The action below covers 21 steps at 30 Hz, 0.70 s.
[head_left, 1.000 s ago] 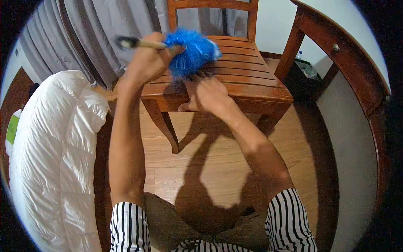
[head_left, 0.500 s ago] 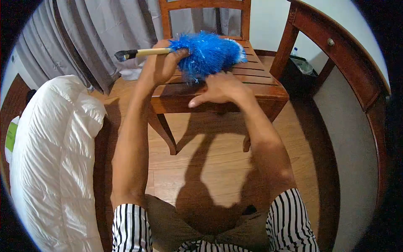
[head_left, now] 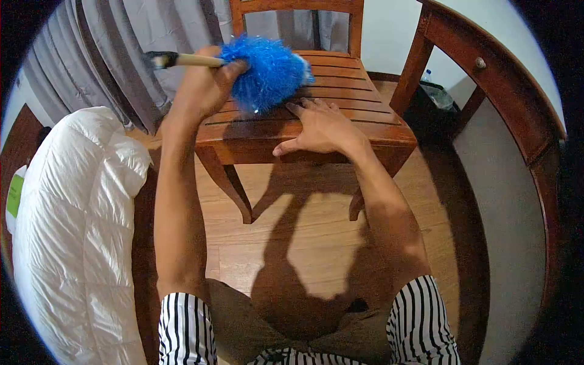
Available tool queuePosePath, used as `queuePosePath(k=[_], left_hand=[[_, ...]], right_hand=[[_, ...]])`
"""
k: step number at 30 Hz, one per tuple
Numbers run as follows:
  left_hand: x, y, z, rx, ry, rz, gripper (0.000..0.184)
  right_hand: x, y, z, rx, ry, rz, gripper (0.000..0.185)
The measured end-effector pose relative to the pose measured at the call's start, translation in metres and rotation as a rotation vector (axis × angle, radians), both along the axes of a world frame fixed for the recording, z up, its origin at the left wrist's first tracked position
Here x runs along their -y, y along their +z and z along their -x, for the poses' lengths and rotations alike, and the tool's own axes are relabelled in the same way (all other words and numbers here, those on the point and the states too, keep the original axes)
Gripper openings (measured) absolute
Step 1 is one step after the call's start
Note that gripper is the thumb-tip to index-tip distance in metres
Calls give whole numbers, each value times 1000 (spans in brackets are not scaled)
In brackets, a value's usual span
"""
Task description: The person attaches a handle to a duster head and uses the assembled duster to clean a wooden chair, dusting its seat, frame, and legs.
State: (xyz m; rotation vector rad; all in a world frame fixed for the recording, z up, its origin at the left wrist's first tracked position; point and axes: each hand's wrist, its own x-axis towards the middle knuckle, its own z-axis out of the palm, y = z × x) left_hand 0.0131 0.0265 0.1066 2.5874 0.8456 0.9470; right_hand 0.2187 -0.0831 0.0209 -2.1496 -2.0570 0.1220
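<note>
A blue fluffy duster [head_left: 264,73] with a pale handle and a dark end is gripped in my left hand [head_left: 207,85], fingers closed around the handle close to the fibres. Its head rests over the left part of the slatted seat of a wooden chair [head_left: 347,91]. My right hand [head_left: 322,126] lies with fingers spread on the front edge of that seat, thumb reaching down over the front rail. The duster's fibres are just beyond my right fingertips. Part of the seat is hidden under the duster and my left hand.
To the left bulges a white quilt [head_left: 79,225] on a bed. Grey curtains [head_left: 140,55] hang behind. A dark wooden frame with a knob [head_left: 479,62] stands at the right, near a black bin [head_left: 435,103] with a plastic liner. Wooden flooring [head_left: 292,231] lies below.
My left hand has swept the duster leftward across the seat. The right hand stays at the seat's front edge, more of its fingers now showing.
</note>
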Motion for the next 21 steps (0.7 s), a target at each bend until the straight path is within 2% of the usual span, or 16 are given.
queuePosePath(k=[1, 2, 5, 6, 10, 12, 15, 16, 19, 21], left_hand=[[0, 1, -2, -27, 47, 30, 33], [-7, -19, -8, -48, 271, -31, 36], [-22, -36, -12, -194, 98, -180, 39], [-22, -41, -12, -239, 124, -156, 51], [-18, -32, -10, -238, 55, -154, 25], [-3, -14, -3, -184, -22, -155, 21], [3, 4, 4, -185, -31, -131, 48], [25, 16, 3, -192, 24, -68, 51], [20, -6, -5, 8, 16, -345, 44], [-8, -30, -22, -76, -40, -349, 32]], right_hand=[[0, 0, 1, -5, -6, -4, 127], [1, 0, 1, -9, -11, -8, 126], [1, 0, 2, -6, -18, -13, 125], [1, -1, 2, -5, -22, -14, 125], [-2, -1, -2, 11, -10, 15, 127], [-2, 0, -1, 3, -4, 12, 127], [-2, 3, 1, 29, -20, 53, 127], [-2, 2, 2, 29, -18, 50, 127], [-2, 2, 0, 15, -5, 37, 128], [-1, 4, 1, -15, 19, 26, 129]])
